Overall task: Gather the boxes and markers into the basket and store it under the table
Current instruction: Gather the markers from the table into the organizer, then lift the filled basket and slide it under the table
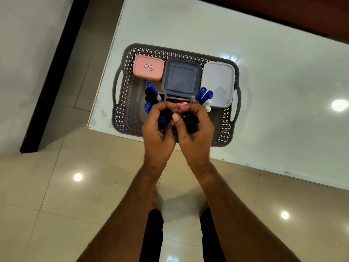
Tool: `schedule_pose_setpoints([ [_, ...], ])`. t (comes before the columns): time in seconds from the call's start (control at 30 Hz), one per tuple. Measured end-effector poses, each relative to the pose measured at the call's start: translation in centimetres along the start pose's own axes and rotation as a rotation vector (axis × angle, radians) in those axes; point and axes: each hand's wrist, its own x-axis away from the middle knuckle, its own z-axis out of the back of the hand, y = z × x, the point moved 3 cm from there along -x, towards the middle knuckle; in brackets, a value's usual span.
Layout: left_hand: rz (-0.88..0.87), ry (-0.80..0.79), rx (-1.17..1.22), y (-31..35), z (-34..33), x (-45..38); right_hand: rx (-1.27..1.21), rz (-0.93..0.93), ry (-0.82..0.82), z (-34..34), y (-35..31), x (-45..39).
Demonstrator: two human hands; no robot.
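A grey perforated basket (126,87) sits at the near left corner of a glass table (264,72). Inside, along its far side, stand a pink box (148,67), a dark grey box (181,77) and a pale grey box (218,83). A brown marker holder (171,96) in front of them carries blue-capped markers (151,87) on the left and more blue-capped markers (204,94) on the right. My left hand (158,127) and my right hand (194,129) are curled around black and blue markers over the holder's near side, thumbs touching.
The basket's near rim slightly overhangs the table's front edge (264,167). Beige tiled floor (56,195) lies below and to the left, with a dark strip (52,76) at the far left. My legs (153,233) stand in front of the table.
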Motion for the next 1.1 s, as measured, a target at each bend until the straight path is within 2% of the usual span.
schedule_pose_setpoints([
  [0.2, -0.045, -0.005, -0.070, -0.1, 0.2, -0.1, 0.106, 0.047, -0.006, 0.2, 0.3, 0.3],
  [0.63, -0.087, -0.032, -0.113, 1.5, 0.9, 0.0, 0.136, 0.124, 0.011, 0.8, -1.4, 0.1],
  [0.73, -0.150, -0.029, -0.141, 2.7, 1.2, -0.1, 0.198, 0.201, 0.060, 1.4, -2.7, 0.0],
  [0.87, -0.223, 0.014, -0.164, 4.5, 2.0, -0.8, 0.182, 0.270, 0.205, 3.0, -4.0, -0.7],
  [1.0, -0.181, 0.136, -0.116, 5.0, 4.3, -2.6, 0.211, 0.153, 0.363, 6.1, -2.5, -2.0],
  [1.1, -0.082, 0.236, -0.136, 3.3, 7.2, -4.4, 0.270, 0.040, 0.405, 8.5, -0.1, -2.9],
])
